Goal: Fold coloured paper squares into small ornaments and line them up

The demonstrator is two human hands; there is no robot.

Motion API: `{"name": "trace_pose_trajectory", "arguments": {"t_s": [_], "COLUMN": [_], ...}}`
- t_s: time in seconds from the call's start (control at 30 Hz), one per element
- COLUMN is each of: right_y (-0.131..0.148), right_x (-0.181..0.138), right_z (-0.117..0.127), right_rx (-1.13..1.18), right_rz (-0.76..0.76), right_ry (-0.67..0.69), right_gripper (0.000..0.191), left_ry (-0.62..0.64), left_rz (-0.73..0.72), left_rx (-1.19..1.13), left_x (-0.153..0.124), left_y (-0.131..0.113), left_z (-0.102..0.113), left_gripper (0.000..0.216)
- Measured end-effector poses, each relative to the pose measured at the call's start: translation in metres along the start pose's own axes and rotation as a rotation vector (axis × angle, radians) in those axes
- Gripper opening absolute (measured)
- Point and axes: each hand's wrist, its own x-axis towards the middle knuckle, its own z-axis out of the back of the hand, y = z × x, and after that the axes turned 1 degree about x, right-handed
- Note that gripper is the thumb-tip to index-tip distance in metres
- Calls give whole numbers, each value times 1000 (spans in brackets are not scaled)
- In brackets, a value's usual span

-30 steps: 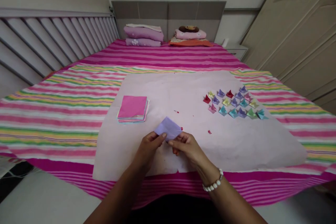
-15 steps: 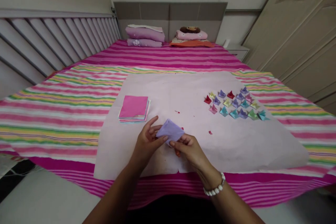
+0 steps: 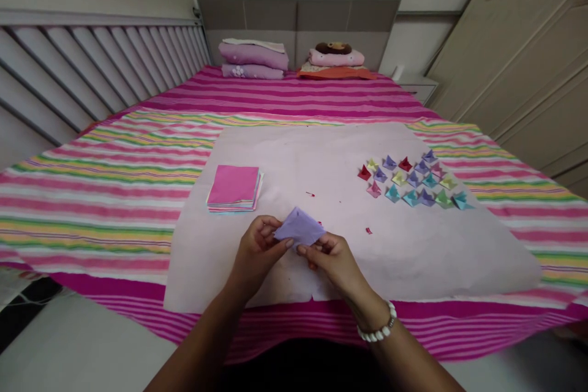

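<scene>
Purple paper (image 3: pixel 299 225) is sitting btwn both hands, over the near part of the pale sheet (image 3: pixel 422 257), a bit L of the midpt of the sheet's near edge; whether it is touching the sheet, cannot tell. L hand (image 3: pixel 254 254) is pinching the L corner region, thumb lying on the upper face, fingers curling behind. R hand (image 3: pixel 337 257) is gripping the lower R side, thumb tip near the bottom edge, other fingers mostly hiding underneath. Both hands are holding narrow, w/ thumb tips pointing at each other just apart. Key relation: the paper's long axis is running L–R from hand to hand, approx. parallel to the sheet's near edge, w/ the apex pointing toward the far edge; neither hand is lying clearly nearer, as both are touching it. Sq. paper stack (image 3: pixel 236 184) is resting by the sheet's L edge, pink pc. on top, beyond L hand. Folded paper pcs. (image 3: pixel 412 179), assorted colors, are standing in rows toward the sheet's far R corner. A small red bit (image 3: pixel 368 230) is lying R of R hand. The sheet itself is covering the middle of the bed (image 3: pixel 114 208), reaching its near edge.
</scene>
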Motion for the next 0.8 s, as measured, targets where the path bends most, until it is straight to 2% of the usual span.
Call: {"name": "trace_pose_trajectory", "arguments": {"t_s": [0.1,0.2,0.3,0.33,0.43,0.5,0.63,0.8], "right_y": [-1,0,5,7,13,16,19,21], "right_x": [0,-1,-3,-3,-5,-5,-4,-5], "right_z": [1,2,6,8,13,15,14,12], "right_rx": [-27,-29,-85,-133,-287,-338,-351,-347], "right_rz": [20,109,338,431,634,667,645,631], "right_ry": [12,-11,-131,-165,-181,-149,-131,-120], "right_gripper": [34,25,50,51,36,29,28,12], "left_ry": [11,-32,-51,-54,-62,-63,-76,-100], "left_rz": [1,-46,-81,-86,-101,-110,-143,-180], "left_rx": [30,62,76,80,116,150,226,326], "left_x": [0,0,-1,-1,-2,-3,-5,-8], "left_y": [2,4,5,5,6,6,6,6], "left_z": [0,0,0,1,0,-1,-4,-4], "left_gripper": [33,33,34,34,34,33,32,29]}}
